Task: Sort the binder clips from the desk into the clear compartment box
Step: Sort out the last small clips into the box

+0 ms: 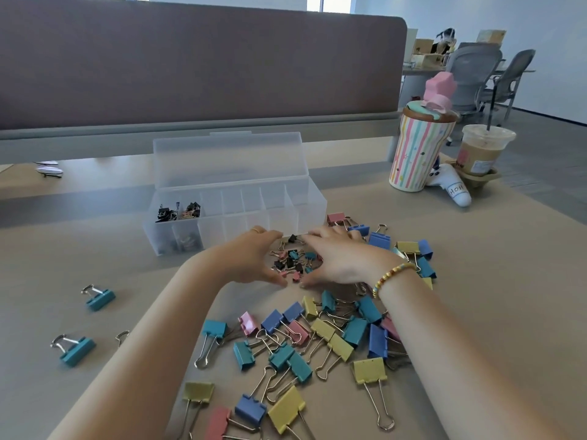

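A clear compartment box stands open on the desk, its lid raised. Small clips lie in its left compartments. In front of the box, my left hand and my right hand cup a small heap of tiny binder clips between them, fingers curved around the heap's sides on the desk. A spread of large binder clips in blue, teal, yellow and pink lies nearer to me and under my right wrist. Two teal clips lie apart at the left.
A striped tumbler with a pink lid and an iced coffee cup stand at the back right, beside a white plush toy. A brown partition runs behind the box. Office chairs stand beyond.
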